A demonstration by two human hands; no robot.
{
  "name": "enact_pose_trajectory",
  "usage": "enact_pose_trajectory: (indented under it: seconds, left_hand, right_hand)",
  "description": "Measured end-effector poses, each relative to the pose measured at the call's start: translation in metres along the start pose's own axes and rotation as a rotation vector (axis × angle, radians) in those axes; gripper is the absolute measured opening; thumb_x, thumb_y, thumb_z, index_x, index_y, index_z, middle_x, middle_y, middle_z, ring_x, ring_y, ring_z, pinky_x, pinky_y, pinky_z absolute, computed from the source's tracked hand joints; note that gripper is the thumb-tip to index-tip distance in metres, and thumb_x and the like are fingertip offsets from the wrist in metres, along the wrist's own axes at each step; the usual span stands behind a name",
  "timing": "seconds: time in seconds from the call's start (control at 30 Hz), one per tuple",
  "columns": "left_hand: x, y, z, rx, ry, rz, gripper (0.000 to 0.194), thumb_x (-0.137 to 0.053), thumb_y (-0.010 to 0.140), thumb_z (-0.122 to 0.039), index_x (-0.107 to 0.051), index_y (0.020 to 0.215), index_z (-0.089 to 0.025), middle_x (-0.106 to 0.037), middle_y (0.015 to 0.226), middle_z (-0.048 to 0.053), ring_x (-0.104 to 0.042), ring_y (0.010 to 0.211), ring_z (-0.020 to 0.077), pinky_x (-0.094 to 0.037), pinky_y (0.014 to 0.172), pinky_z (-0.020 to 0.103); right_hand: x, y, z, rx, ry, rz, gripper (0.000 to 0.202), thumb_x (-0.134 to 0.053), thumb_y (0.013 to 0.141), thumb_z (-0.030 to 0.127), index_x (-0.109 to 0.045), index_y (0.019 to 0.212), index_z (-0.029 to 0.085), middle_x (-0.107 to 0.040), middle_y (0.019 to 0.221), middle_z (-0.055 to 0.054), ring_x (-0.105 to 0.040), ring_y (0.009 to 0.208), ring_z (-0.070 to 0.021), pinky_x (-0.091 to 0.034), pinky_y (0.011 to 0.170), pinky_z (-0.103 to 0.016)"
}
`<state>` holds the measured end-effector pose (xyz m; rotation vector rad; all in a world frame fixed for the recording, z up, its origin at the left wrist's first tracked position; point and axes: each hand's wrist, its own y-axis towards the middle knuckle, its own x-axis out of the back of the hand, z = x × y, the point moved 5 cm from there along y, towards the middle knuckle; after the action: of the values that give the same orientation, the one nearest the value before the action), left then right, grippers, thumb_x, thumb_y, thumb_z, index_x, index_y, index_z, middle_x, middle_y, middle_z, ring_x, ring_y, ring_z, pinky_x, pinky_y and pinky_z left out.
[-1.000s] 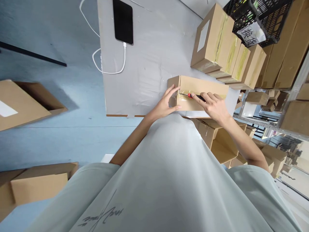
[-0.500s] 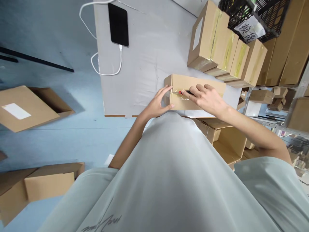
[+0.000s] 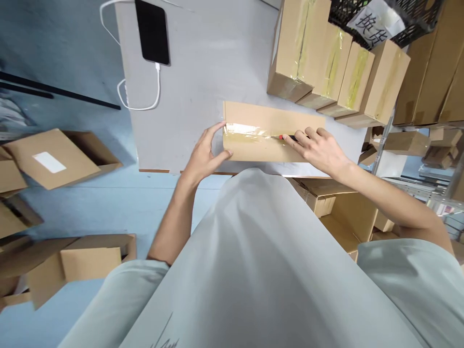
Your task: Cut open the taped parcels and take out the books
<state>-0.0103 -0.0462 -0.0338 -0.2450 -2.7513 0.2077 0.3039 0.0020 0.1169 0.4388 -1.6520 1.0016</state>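
Note:
A long cardboard box (image 3: 250, 152) lies near the table's front edge, shiny clear tape (image 3: 241, 130) running along the middle of its top. At its left end is my left hand (image 3: 203, 157), with fingertips at the far corner and the thumb at the near one, gripping that end. My right hand (image 3: 321, 149) is closed around a box cutter (image 3: 286, 137) with a dark body and a red part toward its tip. The cutter lies low over the taped seam, its tip pointing left. Most of its handle is hidden under my fingers.
Several taped cardboard boxes (image 3: 295, 53) stand at the table's back right, near a black crate (image 3: 420, 21). A phone (image 3: 152, 31) with a white cable (image 3: 158, 89) lies at the left. Opened cartons (image 3: 54, 159) are on the blue floor; another open box (image 3: 348, 212) stands below the table.
The box cutter in my right hand has moved right along the tape, away from the box's left end. My left hand stays at that end. The whole view has shifted.

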Motion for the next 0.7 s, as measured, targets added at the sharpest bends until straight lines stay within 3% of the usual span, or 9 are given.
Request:
enact_pose_trajectory:
  seconds: [0.17, 0.27, 0.37, 0.57, 0.7]
  left_hand:
    - [-0.034, 0.015, -0.028, 0.122, 0.142, -0.350, 0.049, -0.067, 0.111, -0.056, -0.057, 0.148, -0.026, -0.063, 0.165, 0.017, -0.051, 0.168, 0.0376, -0.039, 0.141, 0.060]
    - [-0.058, 0.022, -0.036, 0.153, 0.188, -0.513, 0.042, -0.064, 0.113, -0.054, -0.054, 0.140, -0.024, -0.061, 0.165, 0.022, -0.048, 0.169, 0.0387, -0.033, 0.142, 0.064]
    - [-0.067, 0.023, -0.036, 0.173, 0.234, -0.576, 0.038, -0.067, 0.112, -0.051, -0.054, 0.136, -0.025, -0.063, 0.162, 0.021, -0.052, 0.165, 0.0377, -0.034, 0.142, 0.063]
    - [-0.062, 0.020, -0.036, 0.212, 0.292, -0.647, 0.034, -0.071, 0.109, -0.041, -0.056, 0.135, -0.024, -0.070, 0.144, 0.015, -0.067, 0.147, 0.0325, -0.049, 0.132, 0.052]
    - [-0.065, 0.023, -0.041, 0.213, 0.268, -0.678, 0.031, -0.075, 0.108, -0.036, -0.057, 0.131, -0.023, -0.071, 0.136, 0.014, -0.071, 0.138, 0.0317, -0.051, 0.128, 0.049]
  right_hand:
    - [-0.015, -0.009, -0.012, 0.035, 0.026, -0.058, 0.062, -0.043, 0.119, 0.022, -0.042, 0.181, 0.027, -0.074, 0.130, -0.015, -0.062, 0.116, -0.0318, -0.045, 0.091, -0.046]
    - [-0.022, -0.012, -0.021, 0.063, 0.036, -0.098, 0.062, -0.043, 0.118, 0.022, -0.044, 0.180, 0.028, -0.076, 0.128, -0.014, -0.062, 0.115, -0.0317, -0.046, 0.091, -0.046]
    - [-0.031, -0.026, -0.037, 0.057, 0.050, -0.114, 0.060, -0.044, 0.117, 0.020, -0.049, 0.177, 0.027, -0.076, 0.124, -0.014, -0.061, 0.115, -0.0317, -0.046, 0.090, -0.046]
    - [-0.056, -0.077, -0.079, -0.013, 0.127, -0.106, 0.060, -0.054, 0.114, 0.020, -0.054, 0.173, 0.030, -0.076, 0.122, -0.012, -0.061, 0.109, -0.0305, -0.045, 0.085, -0.043]
    - [-0.069, -0.102, -0.101, -0.029, 0.083, -0.098, 0.070, -0.043, 0.111, 0.008, -0.051, 0.175, 0.035, -0.077, 0.120, -0.009, -0.060, 0.107, -0.0289, -0.045, 0.083, -0.042]
